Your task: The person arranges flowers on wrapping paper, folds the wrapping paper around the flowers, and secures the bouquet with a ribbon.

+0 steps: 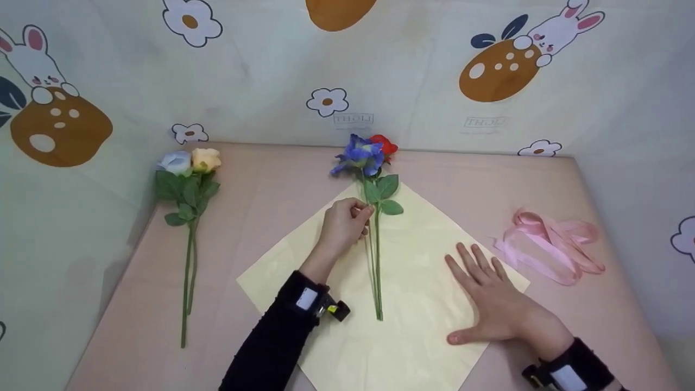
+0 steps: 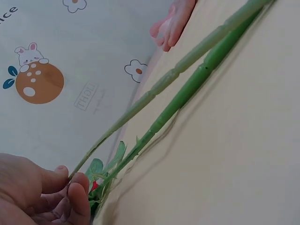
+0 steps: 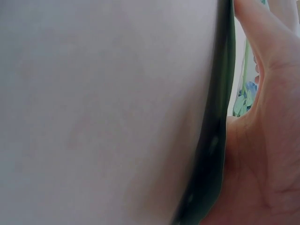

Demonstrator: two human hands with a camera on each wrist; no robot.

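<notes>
A blue artificial flower [image 1: 360, 153] and a red one [image 1: 385, 145] lie side by side on a cream wrapping sheet [image 1: 418, 271], their heads past its far corner. My left hand [image 1: 345, 222] pinches the thin stem of the blue flower between thumb and fingers. In the left wrist view this paler stem [image 2: 161, 84] stands slightly off the sheet, beside a thicker green stem [image 2: 190, 91]. On the sheet's right part rests my right hand [image 1: 491, 304], palm down with fingers spread. The right wrist view shows little more than part of that hand [image 3: 276, 117].
At the left of the pink-beige table [image 1: 136, 326] lie a pale blue flower [image 1: 175, 162] and a peach flower [image 1: 206, 159] with crossing stems. A loose pink ribbon [image 1: 554, 244] is heaped at the right. Patterned cloth [image 1: 260, 70] stands behind the table.
</notes>
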